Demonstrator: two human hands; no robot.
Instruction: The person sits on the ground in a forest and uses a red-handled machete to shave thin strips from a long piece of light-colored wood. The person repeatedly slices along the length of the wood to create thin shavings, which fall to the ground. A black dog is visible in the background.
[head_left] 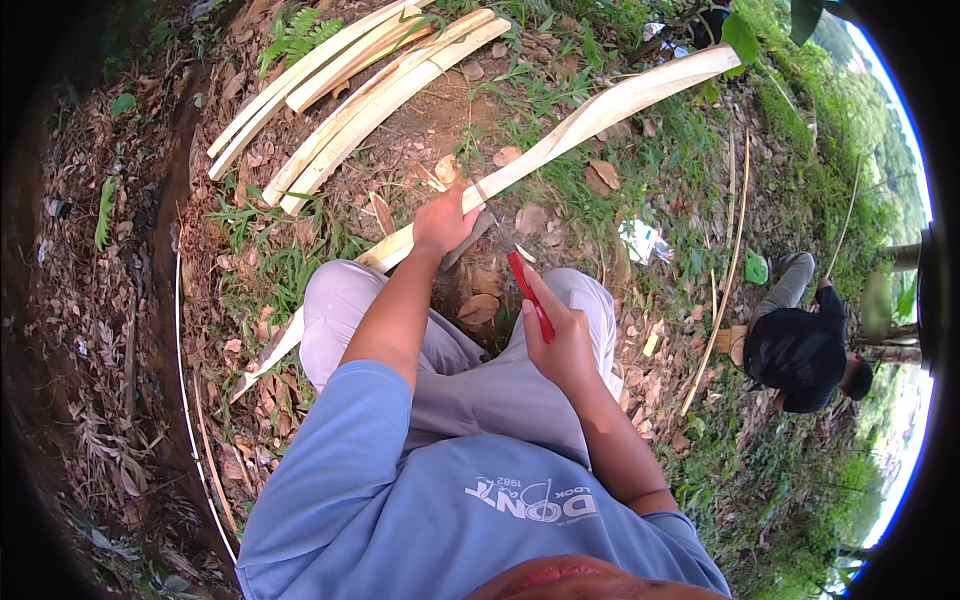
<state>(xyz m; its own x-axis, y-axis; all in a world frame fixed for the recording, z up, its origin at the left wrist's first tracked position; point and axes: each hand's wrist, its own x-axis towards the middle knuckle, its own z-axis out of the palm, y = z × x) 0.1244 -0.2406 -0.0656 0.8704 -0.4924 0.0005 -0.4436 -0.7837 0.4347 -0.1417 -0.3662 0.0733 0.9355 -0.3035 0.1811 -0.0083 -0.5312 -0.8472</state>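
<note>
A long, pale, slightly twisted wooden strip (590,118) slants across the ground in front of me, its far end raised to the upper right. My left hand (445,222) is closed round it near my knees. In my right hand (557,340) is a red-handled tool (527,291) with a narrow dark blade. The blade reaches up to the strip just right of my left fingers and crosses its edge. Whether it is a knife or a saw, I cannot tell. Another pale wooden piece (272,355) shows beside my left knee, partly hidden by my leg.
Several split pale strips (385,110) lie at the upper left. Dry leaves and grass cover the ground. White plastic litter (645,242) and a green bag (756,267) lie to the right, near long thin poles (735,255). A person in dark clothing (800,345) is at the far right.
</note>
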